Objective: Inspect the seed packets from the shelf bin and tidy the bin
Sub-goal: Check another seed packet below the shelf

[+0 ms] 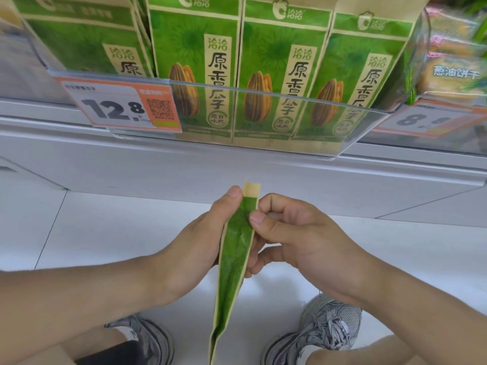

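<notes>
A green and tan seed packet [234, 259] is held edge-on in front of me, low over the floor, its narrow side facing the camera. My left hand [195, 241] grips its left face, thumb near the top. My right hand [292, 233] pinches its right face with thumb and curled fingers. Above, a clear plastic shelf bin [276, 93] holds several matching upright green sunflower seed packets [195, 69] standing side by side.
An orange price tag reading 12.8 [118, 104] hangs on the bin's front left. Another price tag [421, 119] and packs of biscuits [453, 61] sit to the right. White shelf base [237, 164] and white tiled floor lie below. My grey shoes [324, 330] are at the bottom.
</notes>
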The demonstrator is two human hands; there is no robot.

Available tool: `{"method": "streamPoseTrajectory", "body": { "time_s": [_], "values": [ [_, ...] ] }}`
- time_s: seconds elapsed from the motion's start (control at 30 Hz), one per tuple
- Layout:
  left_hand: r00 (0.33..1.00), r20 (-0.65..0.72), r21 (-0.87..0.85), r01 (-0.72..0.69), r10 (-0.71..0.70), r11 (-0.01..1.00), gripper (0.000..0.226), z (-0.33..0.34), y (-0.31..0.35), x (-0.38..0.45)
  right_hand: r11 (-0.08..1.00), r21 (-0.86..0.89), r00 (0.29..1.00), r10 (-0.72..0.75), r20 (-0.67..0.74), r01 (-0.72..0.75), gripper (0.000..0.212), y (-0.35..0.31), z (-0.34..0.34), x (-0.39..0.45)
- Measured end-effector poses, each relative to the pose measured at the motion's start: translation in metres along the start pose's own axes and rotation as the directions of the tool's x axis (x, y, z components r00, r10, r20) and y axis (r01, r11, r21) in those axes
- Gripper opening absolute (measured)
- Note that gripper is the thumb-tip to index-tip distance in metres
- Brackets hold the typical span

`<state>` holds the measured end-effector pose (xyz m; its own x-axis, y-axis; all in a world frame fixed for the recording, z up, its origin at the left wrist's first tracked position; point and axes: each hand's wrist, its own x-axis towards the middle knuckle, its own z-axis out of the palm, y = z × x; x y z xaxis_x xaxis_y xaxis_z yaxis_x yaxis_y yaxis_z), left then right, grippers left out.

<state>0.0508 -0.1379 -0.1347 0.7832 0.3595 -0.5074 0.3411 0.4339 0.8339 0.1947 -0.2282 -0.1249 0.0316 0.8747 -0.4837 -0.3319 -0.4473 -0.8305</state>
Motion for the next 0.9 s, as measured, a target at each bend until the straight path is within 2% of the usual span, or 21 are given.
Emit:
{"method": "streamPoseTrajectory", "body": {
  "time_s": [0.2,0.33,0.43,0.5,0.6,0.77,0.9],
  "values": [
    [0.997,-0.071,-0.013,0.018,-0.019,1.0,0.07,0.003,0.002,0.003,1.0,0.006,0.999,0.019,-0.035,-0.019,0.025,-0.005,0.001,-0.002],
    [0.994,-0.109,0.03,0.006,-0.003,1.0,0.074,-0.001,-0.002,0.008,0.979,-0.202,0.997,0.008,-0.079,-0.023,0.037,-0.003,0.001,-0.004],
    [0.967,-0.255,0.013,0.025,-0.021,1.0,0.073,-0.005,-0.005,0.013,0.915,-0.401,0.998,0.025,-0.054,-0.045,0.047,0.004,0.002,-0.008],
    [0.945,-0.327,0.029,0.028,-0.016,0.999,0.072,-0.007,-0.006,0.016,0.882,-0.466,0.998,0.064,-0.031,-0.07,0.052,0.009,0.003,-0.009],
    [0.921,-0.388,-0.02,0.028,-0.034,0.999,0.066,-0.009,-0.005,0.019,0.876,-0.47,0.993,0.114,-0.012,-0.106,0.059,0.009,0.005,-0.009],
    [0.896,-0.438,-0.138,0.016,-0.076,0.99,0.071,-0.01,-0.001,0.02,0.909,-0.401,0.993,0.113,-0.023,-0.113,0.071,0.01,0.011,-0.008],
    [0.904,-0.42,-0.276,-0.044,-0.08,0.96,0.062,-0.014,0.001,0.019,0.953,-0.235,0.982,0.189,-0.023,-0.189,0.075,0.013,0.011,-0.005]
  ]
}}
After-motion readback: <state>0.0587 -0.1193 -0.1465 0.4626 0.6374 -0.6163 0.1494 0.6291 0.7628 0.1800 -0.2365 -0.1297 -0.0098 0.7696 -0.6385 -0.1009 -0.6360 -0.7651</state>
